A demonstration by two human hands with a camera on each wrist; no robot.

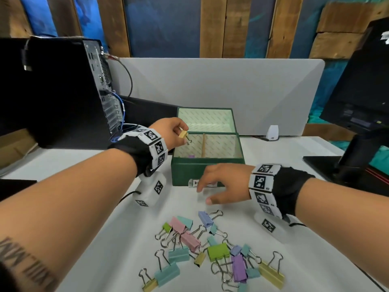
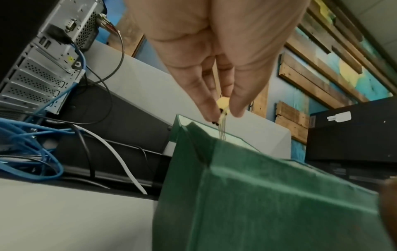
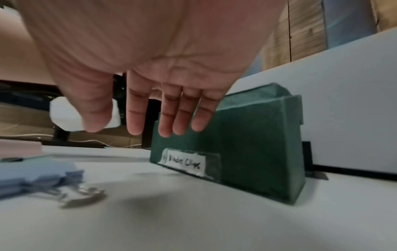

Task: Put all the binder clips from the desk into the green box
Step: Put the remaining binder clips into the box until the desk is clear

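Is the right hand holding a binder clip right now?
No, the right hand hovers with straight, spread fingers above the white desk, holding nothing.

- My head camera looks down over both my forearms at the desk.
- My 2 wrist cameras sit low, both facing the green box (image 2: 268,203), close.

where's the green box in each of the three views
Head: green box at centre, lid open, behind the clip pile.
Left wrist: its corner fills the lower right, under the left hand.
Right wrist: right of centre, behind the fingertips.
Shared landmark: the grey divider panel behind it.
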